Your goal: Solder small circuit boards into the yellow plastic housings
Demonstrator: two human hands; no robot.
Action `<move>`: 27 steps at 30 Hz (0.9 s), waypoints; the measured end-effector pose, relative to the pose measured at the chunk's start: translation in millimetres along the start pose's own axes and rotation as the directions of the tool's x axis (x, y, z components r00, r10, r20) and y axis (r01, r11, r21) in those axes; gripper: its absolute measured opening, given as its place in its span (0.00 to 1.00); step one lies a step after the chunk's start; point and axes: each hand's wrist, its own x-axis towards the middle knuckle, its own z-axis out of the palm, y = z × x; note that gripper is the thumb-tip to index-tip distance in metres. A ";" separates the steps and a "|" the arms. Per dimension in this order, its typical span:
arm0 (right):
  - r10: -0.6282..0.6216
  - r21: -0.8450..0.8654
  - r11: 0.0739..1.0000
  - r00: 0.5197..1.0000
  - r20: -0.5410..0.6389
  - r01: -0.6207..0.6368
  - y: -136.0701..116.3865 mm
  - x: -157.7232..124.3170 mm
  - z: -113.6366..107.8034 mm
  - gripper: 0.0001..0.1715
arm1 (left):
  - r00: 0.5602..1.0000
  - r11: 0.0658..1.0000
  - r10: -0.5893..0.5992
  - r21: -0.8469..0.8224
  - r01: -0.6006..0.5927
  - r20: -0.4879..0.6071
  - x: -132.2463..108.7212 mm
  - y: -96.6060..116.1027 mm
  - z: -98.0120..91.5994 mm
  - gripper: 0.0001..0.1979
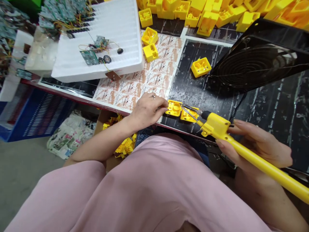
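My left hand, with a ring on one finger, rests at the bench edge, its fingertips against a yellow plastic housing. A second yellow housing lies right beside that one. My right hand grips a yellow power screwdriver with a long yellow tubular body running down to the lower right. Its thin metal shaft reaches over the two housings, and the tip is hard to make out. A third yellow housing sits farther up on the black mat.
A white foam tray holds green circuit boards with wires. Printed paper sheets and a black bench mat cover the bench. Many yellow housings are heaped at the back. A black round mesh guard stands at right; a cardboard box sits below the bench edge.
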 end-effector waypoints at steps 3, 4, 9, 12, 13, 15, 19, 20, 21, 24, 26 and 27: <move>-0.128 0.039 0.992 0.982 0.138 0.123 5.3 6.6 -1.4 0.34 | 0.999 1.000 -0.016 0.022 0.016 0.032 0.8 4.7 -0.5 0.08; -0.155 0.056 0.988 0.970 0.186 0.147 5.7 9.9 -1.6 0.32 | 0.999 0.999 -0.029 0.022 0.028 0.044 1.6 6.3 -0.7 0.08; -0.271 0.147 0.959 0.937 0.219 0.243 3.0 26.8 2.3 0.19 | 0.996 0.991 -0.050 0.127 0.040 0.073 7.8 12.2 -0.4 0.11; -0.317 0.158 0.945 0.919 0.233 0.286 0.7 37.2 5.7 0.11 | 0.995 0.974 -0.020 0.228 -0.003 0.098 11.4 13.9 0.4 0.11; -0.337 0.158 0.939 0.910 0.240 0.306 -0.2 40.8 6.6 0.11 | 0.995 0.968 -0.008 0.251 -0.018 0.099 12.2 14.4 0.5 0.11; -0.375 0.161 0.925 0.893 0.249 0.344 -2.5 47.3 7.9 0.11 | 0.996 0.958 0.014 0.284 -0.039 0.090 12.9 15.2 0.6 0.12; -0.408 0.177 0.912 0.865 0.291 0.371 -9.8 56.5 8.2 0.13 | 0.996 0.944 0.030 0.326 -0.056 0.086 13.2 17.2 0.7 0.12; -0.398 0.166 0.917 0.861 0.316 0.363 -11.8 58.1 7.5 0.13 | 0.996 0.941 0.029 0.334 -0.057 0.090 13.2 17.7 0.8 0.12; -0.393 0.151 0.920 0.856 0.337 0.363 -13.9 59.6 6.2 0.13 | 0.995 0.939 0.027 0.340 -0.058 0.094 13.4 18.2 0.8 0.12; -0.428 0.163 0.903 0.819 0.381 0.397 -18.7 62.7 -0.6 0.09 | 0.994 0.940 0.024 0.336 -0.057 0.103 14.3 19.3 0.4 0.12; -0.398 0.177 0.917 0.820 0.411 0.357 -20.5 62.3 -6.6 0.07 | 0.993 0.944 0.014 0.326 -0.052 0.119 14.9 19.7 -0.3 0.13; -0.314 0.142 0.949 0.857 0.409 0.280 -20.9 61.2 -9.3 0.10 | 0.991 0.945 0.009 0.322 -0.051 0.130 15.2 19.8 -0.6 0.13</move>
